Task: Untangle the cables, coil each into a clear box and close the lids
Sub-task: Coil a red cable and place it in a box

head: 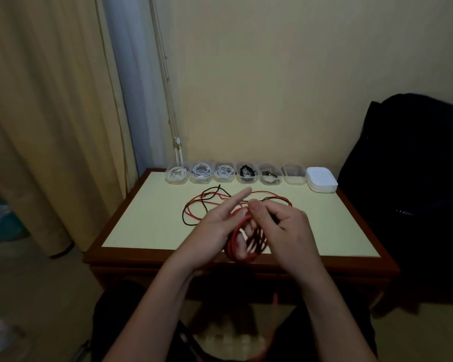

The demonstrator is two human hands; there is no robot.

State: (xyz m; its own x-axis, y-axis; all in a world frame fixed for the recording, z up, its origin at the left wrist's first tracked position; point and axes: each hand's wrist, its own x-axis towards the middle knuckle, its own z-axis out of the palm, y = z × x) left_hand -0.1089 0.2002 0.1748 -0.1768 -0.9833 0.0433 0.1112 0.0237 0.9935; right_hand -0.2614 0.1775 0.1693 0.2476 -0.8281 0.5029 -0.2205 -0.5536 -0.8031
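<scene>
A red cable (242,246) is wound in several loops around the fingers of my left hand (220,223), whose index finger points straight out. My right hand (280,220) pinches the red cable just above the coil. More of the red cable lies loose on the table, crossed with a thin black cable (186,218). Along the back edge stands a row of clear boxes (177,175) without lids; five hold coiled cables and the rightmost box (294,175) looks empty. A stack of white lids (322,178) sits to its right.
The small table (147,212) has a pale yellow top and a dark wooden rim. A dark bag or chair (408,184) stands close on the right. A curtain (63,126) hangs at the left. One red cable end dangles below the table's front edge.
</scene>
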